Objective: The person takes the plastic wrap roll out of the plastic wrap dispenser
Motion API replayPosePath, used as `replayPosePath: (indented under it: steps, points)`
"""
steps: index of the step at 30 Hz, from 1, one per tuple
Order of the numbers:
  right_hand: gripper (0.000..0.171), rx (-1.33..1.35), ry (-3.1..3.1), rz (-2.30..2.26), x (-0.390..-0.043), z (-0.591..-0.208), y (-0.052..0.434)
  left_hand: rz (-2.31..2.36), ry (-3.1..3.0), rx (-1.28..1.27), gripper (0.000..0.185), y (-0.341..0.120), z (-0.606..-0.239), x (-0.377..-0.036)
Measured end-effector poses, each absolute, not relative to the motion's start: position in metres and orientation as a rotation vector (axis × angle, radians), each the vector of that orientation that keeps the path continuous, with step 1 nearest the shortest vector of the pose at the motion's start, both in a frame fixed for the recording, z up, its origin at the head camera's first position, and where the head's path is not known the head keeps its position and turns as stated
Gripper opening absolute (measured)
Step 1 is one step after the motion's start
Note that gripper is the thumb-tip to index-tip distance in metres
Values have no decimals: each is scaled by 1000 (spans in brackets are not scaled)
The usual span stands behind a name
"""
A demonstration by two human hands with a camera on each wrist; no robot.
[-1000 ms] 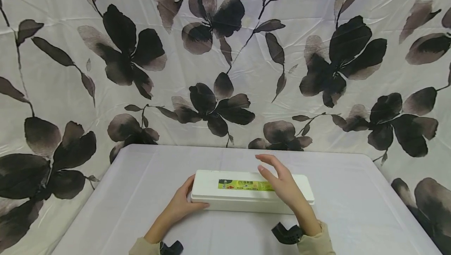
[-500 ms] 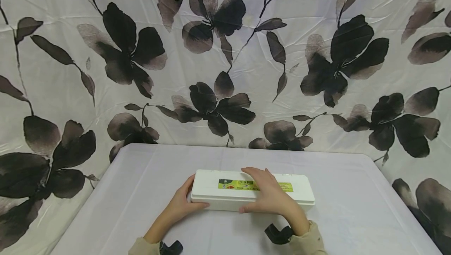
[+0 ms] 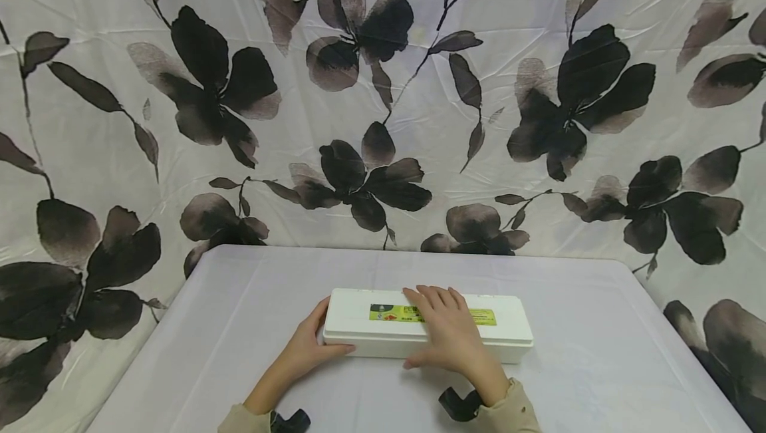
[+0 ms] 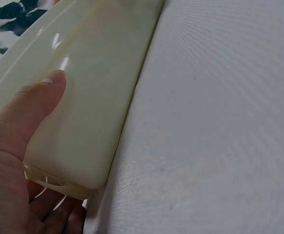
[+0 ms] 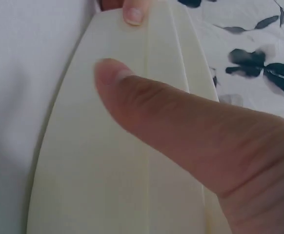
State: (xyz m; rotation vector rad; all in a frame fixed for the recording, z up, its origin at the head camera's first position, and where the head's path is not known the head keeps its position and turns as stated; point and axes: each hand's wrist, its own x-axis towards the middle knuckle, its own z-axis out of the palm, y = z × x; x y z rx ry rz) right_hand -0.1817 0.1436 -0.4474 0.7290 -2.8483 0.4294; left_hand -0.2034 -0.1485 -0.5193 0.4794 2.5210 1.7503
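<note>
A long white cling film box (image 3: 509, 320) with a yellow-green label (image 3: 389, 313) lies lengthwise across the table. My left hand (image 3: 305, 350) grips its left end, thumb along the front side and fingers round the end. In the left wrist view that thumb (image 4: 39, 102) lies on the smooth front, with the fingers partly hidden beyond the end. Across the lid, right of the middle, my right hand (image 3: 451, 336) lies with fingers stretched toward the far edge, covering part of the label. Its thumb (image 5: 152, 102) extends in front of the box's near side in the right wrist view.
A white cloth covers the table (image 3: 269, 280), whose back edge meets a hanging white sheet (image 3: 467, 120) printed with dark flowers. Black wrist mounts (image 3: 461, 404) show below both hands, beside beige sleeves (image 3: 511, 413).
My right hand has come from above the box's right part, moved left and settled over the lid, fingers toward the far edge. The left hand and the box stay in place.
</note>
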Motion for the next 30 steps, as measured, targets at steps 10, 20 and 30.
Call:
replayPosePath:
  steps: [10,20,30]
  points:
    - [100,663,-2829,390,-182,-450,141,1750,2524,471,106,-149,-520,-204]
    - [101,660,-2792,315,-184,-450,140,1757,2525,476,104,-149,-523,-206]
    - [95,667,-2784,295,-183,-450,140,1753,2530,480,104,-149,-523,-205]
